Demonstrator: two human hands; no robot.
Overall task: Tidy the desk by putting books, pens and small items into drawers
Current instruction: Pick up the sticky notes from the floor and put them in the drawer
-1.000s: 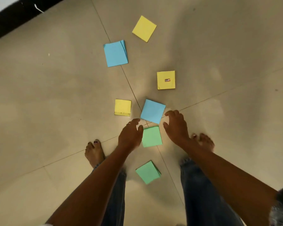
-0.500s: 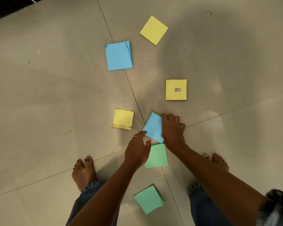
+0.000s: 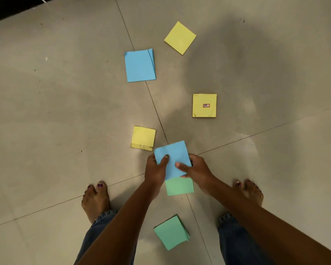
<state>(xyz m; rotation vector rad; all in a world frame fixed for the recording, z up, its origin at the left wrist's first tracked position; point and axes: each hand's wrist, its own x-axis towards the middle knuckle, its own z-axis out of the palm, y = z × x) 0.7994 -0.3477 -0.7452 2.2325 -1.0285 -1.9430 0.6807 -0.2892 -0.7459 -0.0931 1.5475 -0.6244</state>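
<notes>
Held pad (image 3: pixel 173 159) sits between left hand (image 3: pixel 155 172) and right hand (image 3: pixel 198 170), overlapping the far edge of a second pad (image 3: pixel 180 187) below it. Nearest pad (image 3: pixel 171 233) lies between the two feet on the tiled floor (image 3: pixel 65 111). Far of the hands: one pad (image 3: pixel 143 138) just left, labelled pad (image 3: pixel 204 105) to the right, then a fanned stack (image 3: pixel 139 66) and the farthest pad (image 3: pixel 180 37).

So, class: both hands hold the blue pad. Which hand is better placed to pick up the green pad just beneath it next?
Probably the right hand: its palm lies beside the green pad under the blue pad. The left hand sits higher, thumb across the blue pad.
</notes>
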